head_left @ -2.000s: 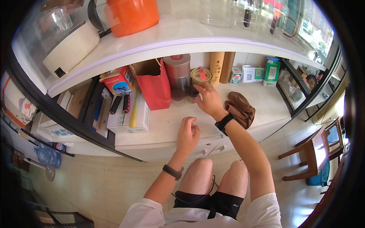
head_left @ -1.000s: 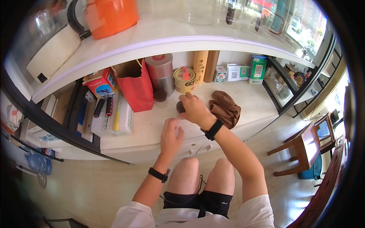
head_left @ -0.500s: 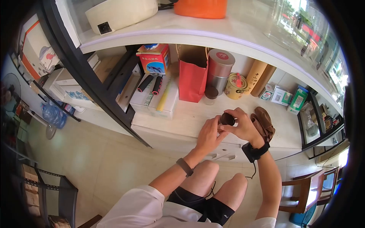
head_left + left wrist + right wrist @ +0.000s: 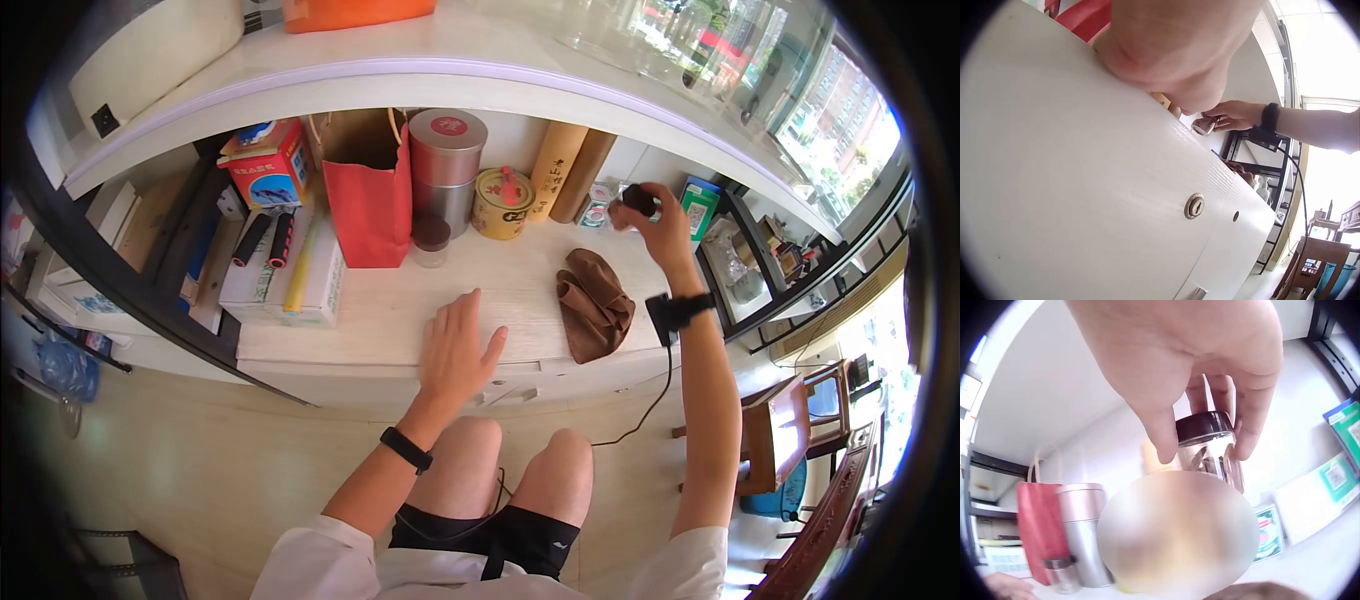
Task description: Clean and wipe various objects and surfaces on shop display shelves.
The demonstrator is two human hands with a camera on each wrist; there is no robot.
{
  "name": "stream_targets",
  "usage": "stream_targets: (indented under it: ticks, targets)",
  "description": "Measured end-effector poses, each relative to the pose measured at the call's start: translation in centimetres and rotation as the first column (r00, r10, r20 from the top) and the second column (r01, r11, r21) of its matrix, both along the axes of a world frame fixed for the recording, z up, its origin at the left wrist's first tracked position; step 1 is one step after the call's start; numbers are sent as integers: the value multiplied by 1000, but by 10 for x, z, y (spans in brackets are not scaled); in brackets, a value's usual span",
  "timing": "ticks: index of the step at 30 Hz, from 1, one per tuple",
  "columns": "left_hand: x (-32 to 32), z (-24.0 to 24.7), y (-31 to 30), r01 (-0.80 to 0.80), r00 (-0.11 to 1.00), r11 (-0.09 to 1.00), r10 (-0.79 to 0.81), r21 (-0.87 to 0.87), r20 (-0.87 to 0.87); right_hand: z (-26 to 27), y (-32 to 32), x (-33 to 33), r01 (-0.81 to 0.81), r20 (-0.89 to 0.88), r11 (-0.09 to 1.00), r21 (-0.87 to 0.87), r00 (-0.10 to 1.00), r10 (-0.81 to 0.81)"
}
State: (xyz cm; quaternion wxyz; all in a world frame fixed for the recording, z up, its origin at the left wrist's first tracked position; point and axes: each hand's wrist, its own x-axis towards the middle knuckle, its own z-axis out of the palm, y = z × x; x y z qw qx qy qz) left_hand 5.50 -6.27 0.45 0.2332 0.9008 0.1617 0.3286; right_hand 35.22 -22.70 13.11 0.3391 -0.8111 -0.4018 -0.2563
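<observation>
My right hand (image 4: 664,232) grips a small clear jar with a dark lid (image 4: 1205,431) by its top, at the back right of the cabinet shelf. Dark pieces show through the jar's side in the right wrist view, where a blurred oval covers its lower part. Behind it stand a small white-and-green box (image 4: 595,208) and a green QR-code card (image 4: 699,205). My left hand (image 4: 456,348), its fingers extended and holding nothing, is over the shelf's front edge. A brown cloth (image 4: 594,305) lies crumpled between the hands. A similar lidded jar (image 4: 431,243) stands by the red paper bag (image 4: 370,205).
A tall metal canister (image 4: 447,170), a yellow tin (image 4: 501,205) and two tall tubes (image 4: 556,170) line the back. At left, a white box (image 4: 282,290) carries black-and-red handles. The upper shelf (image 4: 420,75) hangs low over everything, and a black frame post (image 4: 738,285) borders the right.
My right hand drew the jar forward from near the other jar, and both hands held it. Since then the left hand has let go, and the right has carried the jar toward the back right.
</observation>
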Motion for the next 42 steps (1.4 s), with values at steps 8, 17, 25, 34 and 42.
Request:
stream_targets:
  ticks: [8,17,25,34,42]
  targets:
    - [4,-1,0,-13,998,993,20,115,-61,-19,42,73,34,-39,999,3,999,-33]
    - [5,-3,0,-23,996,986,37,166,-80,-35,50,85,104,54,991,-87,994,-100]
    - [5,-4,-1,-14,997,986,27,169,-75,-26,62,9,-77,115,996,34,991,73]
    - [8,-6,-1,-33,997,972,48,232,-57,-64,149,-137,-451,69,868,-207,878,473]
    - [6,-3,-3,-6,993,981,29,193,-117,-82,191,-151,-383,-196,878,-289,921,337]
